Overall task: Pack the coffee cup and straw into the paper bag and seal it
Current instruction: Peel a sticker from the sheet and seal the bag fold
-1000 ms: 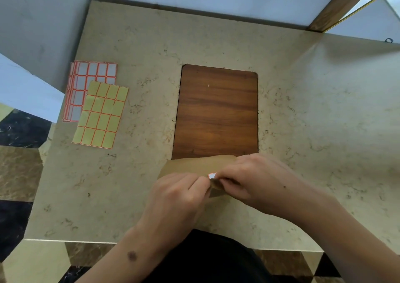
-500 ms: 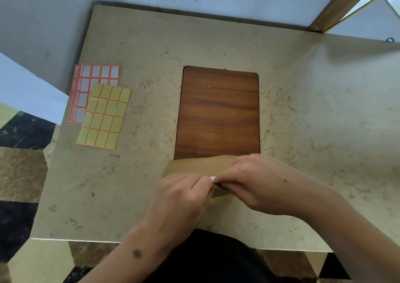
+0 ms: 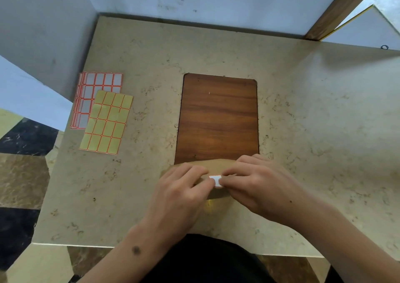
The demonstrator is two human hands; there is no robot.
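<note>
A brown paper bag (image 3: 213,164) stands at the near edge of the wooden board, seen from above with its top folded over. Both hands cover most of it. A small white sticker with an orange rim (image 3: 216,180) lies on the folded flap between my fingertips. My left hand (image 3: 179,194) presses the flap and the sticker's left side. My right hand (image 3: 257,185) pinches the sticker's right side against the bag. The coffee cup and straw are not visible.
A dark wooden board (image 3: 218,118) is set into the beige stone table (image 3: 313,120). Two label sheets lie at the left: a white one with orange borders (image 3: 97,87) and a yellow one (image 3: 107,122) overlapping it. Walls close the far and left sides.
The sticker, earlier only a small corner between my fingertips, now shows as a wider patch flat on the flap. My hands have spread slightly apart over it.
</note>
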